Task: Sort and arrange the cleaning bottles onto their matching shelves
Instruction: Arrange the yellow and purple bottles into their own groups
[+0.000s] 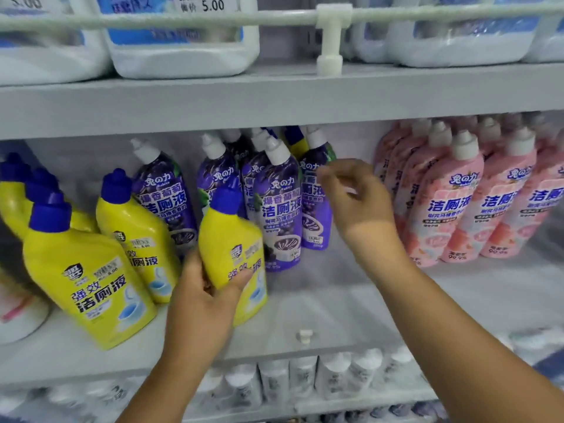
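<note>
My left hand (pixel 210 291) grips a yellow bottle with a blue cap (pixel 235 248) low on its body, tilted, in front of the purple bottles (pixel 279 206) on the middle shelf (pixel 335 300). My right hand (pixel 354 196) hovers beside the rightmost purple bottle (pixel 314 178) with fingers loosely curled and holds nothing. More yellow bottles (pixel 88 276) lean at the left of the shelf. Another yellow bottle (pixel 297 141) stands behind the purple group. Pink bottles (pixel 457 203) fill the right side.
Large white jugs (pixel 183 41) with blue labels sit on the upper shelf behind a white rail (pixel 331 16). White bottles (pixel 305 377) line the lower shelf. A white container (pixel 21 315) sits at the far left. Bare shelf surface lies between the purple and pink groups.
</note>
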